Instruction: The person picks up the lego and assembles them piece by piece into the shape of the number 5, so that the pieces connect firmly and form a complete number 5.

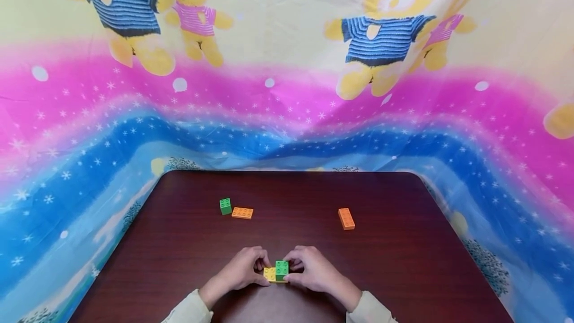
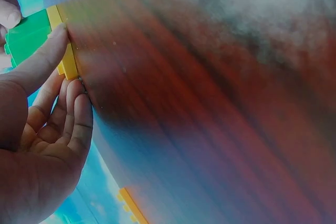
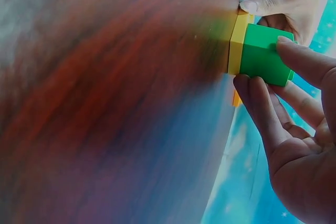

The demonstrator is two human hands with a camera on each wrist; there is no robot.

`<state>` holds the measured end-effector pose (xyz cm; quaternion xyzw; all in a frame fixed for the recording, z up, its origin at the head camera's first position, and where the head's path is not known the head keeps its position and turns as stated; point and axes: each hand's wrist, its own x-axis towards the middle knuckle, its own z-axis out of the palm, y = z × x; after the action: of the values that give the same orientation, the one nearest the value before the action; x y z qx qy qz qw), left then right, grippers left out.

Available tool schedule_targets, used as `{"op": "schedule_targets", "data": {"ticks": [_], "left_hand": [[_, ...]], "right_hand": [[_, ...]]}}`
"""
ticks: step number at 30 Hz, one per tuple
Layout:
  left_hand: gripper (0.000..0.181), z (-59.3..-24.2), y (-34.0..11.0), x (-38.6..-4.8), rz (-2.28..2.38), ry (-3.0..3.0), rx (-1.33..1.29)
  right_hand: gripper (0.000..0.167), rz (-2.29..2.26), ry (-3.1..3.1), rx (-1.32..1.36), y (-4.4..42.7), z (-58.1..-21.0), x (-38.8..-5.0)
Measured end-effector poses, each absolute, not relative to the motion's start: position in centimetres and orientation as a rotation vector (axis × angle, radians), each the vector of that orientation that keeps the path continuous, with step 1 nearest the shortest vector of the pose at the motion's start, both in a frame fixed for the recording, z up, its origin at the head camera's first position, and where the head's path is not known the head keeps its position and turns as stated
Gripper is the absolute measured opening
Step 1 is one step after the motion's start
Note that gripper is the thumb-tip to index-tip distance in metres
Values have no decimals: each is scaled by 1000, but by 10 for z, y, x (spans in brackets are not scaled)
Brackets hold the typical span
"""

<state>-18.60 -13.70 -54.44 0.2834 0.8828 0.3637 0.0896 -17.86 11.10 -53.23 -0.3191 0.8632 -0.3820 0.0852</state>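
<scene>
Left hand [image 1: 242, 267] pinches yellow plate [image 1: 269, 274] at left end; right hand [image 1: 317, 270] pinches green block [image 1: 282, 270] atop plate's right half. Plate between hands, long axis running left-right.

A person's left sleeve [image 1: 192, 308] and right sleeve [image 1: 370, 309] are pale cream, plain and slightly loose, each stopping a little short of the hand. The left hand [image 1: 242, 268] and right hand [image 1: 315, 270] are bare, with short thumbnails [image 3: 285, 39].
</scene>
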Motion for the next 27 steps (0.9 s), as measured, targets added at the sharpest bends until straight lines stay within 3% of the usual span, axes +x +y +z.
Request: {"op": "schedule_targets", "data": {"ticks": [27], "left_hand": [[30,-542,-137,-186,1049,2637,855]], "right_hand": [[27,-887,2759,-1208,112,-533,-179]]}}
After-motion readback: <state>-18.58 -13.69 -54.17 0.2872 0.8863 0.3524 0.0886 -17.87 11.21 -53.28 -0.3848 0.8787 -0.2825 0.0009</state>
